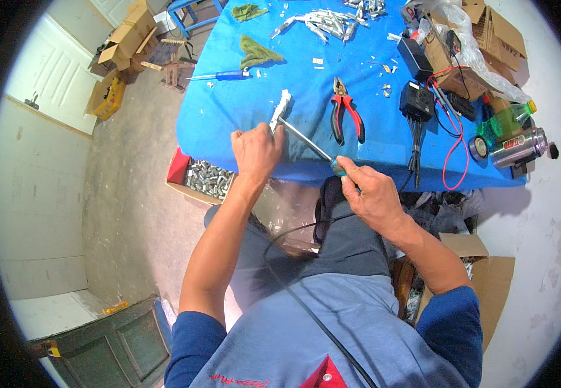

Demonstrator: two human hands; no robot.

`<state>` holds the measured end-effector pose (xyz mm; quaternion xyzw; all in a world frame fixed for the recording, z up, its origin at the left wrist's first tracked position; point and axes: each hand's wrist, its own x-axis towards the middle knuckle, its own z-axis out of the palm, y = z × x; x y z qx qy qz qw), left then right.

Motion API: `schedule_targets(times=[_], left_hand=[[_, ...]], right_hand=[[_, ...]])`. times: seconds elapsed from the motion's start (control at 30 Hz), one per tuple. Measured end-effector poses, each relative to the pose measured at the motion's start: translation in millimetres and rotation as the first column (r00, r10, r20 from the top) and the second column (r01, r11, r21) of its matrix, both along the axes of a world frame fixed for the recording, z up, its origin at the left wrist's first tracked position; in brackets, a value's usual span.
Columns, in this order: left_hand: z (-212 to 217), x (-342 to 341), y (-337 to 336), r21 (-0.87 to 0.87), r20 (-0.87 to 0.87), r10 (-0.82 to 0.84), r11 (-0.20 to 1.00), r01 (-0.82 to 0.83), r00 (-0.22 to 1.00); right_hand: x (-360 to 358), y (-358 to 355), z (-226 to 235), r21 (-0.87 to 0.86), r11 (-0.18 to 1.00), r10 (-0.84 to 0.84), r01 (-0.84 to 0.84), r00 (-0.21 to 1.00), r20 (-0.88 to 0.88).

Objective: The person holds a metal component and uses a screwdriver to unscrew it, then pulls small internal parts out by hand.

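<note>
My left hand [256,150] is closed round the lower end of a narrow, silvery-white piece [283,105] near the table's front edge. I cannot make out exactly what kind of part it is. In my right hand [372,194] is the handle of a screwdriver [306,140], its metal shaft slanting up to the left. The screwdriver's tip meets the side of the piece, just above my left fingers. Pliers [343,103] with red and black handles lie slightly spread, to the right of the piece. Farther left rests a second screwdriver [229,75] with a blue handle.
Similar silvery pieces [329,22] lie heaped at the table's far side, near green cloths [254,53]. Black adapters [417,100], red wires, a green bottle [503,126] and a steel flask [519,147] crowd the right. A box of small metallic parts [209,179] stands below the left front edge.
</note>
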<state>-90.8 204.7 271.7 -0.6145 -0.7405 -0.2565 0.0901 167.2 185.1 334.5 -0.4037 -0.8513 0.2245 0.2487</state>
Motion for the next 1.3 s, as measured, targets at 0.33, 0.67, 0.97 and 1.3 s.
schedule_targets(times=[0.33, 0.67, 0.97, 1.3], left_hand=[[5, 4, -7, -0.022, 0.014, -0.026, 0.999, 0.026, 1.000], [4, 4, -8, -0.039, 0.018, -0.036, 0.999, 0.037, 0.999], [3, 3, -8, -0.013, 0.027, -0.059, 0.998, 0.060, 0.998], [4, 12, -21, 0.000, 0.091, -0.079, 0.997, 0.079, 0.993]], right_hand=[[10, -9, -11, -0.843, 0.512, -0.308, -0.165, 0.881, -0.360], [8, -2, -15, -0.837, 0.402, -0.307, -0.371, 0.807, -0.505], [8, 12, -9, -0.744, 0.651, -0.131, -0.152, 0.942, -0.308], [22, 10, 11, -0.925, 0.324, -0.328, -0.198, 0.893, -0.306]])
